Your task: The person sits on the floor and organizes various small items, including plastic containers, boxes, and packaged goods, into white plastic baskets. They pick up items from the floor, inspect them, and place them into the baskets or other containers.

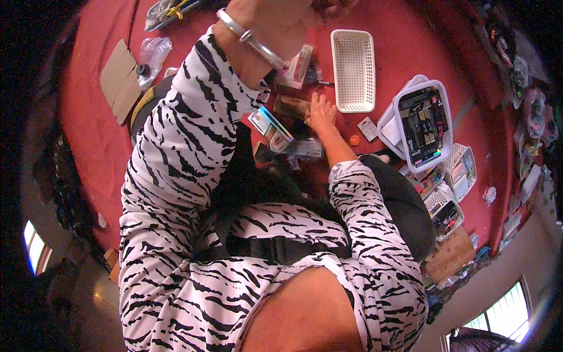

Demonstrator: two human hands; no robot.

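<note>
My left hand (pixel 283 33), with a silver bangle at its wrist, is raised close to the camera at the top. Its fingers are dark and blurred near the upper edge, so a hold cannot be made out. My right hand (pixel 322 110) reaches down to the red cloth (pixel 409 48), palm down, its fingertips beside a brown item (pixel 291 105). What lies under the palm is hidden. Nearby are a box with a shiny holographic edge (pixel 270 130), a clear plastic package (pixel 303 148) and a clear package with a pinkish item (pixel 301 66).
An empty white perforated basket (pixel 333 70) stands ahead of my right hand. To the right are a small card (pixel 367 128), an orange lump (pixel 354 140), a white tray of black packaging (pixel 447 127) and filled baskets (pixel 473 171). Cardboard (pixel 119 81) and a plastic bag (pixel 155 57) lie left.
</note>
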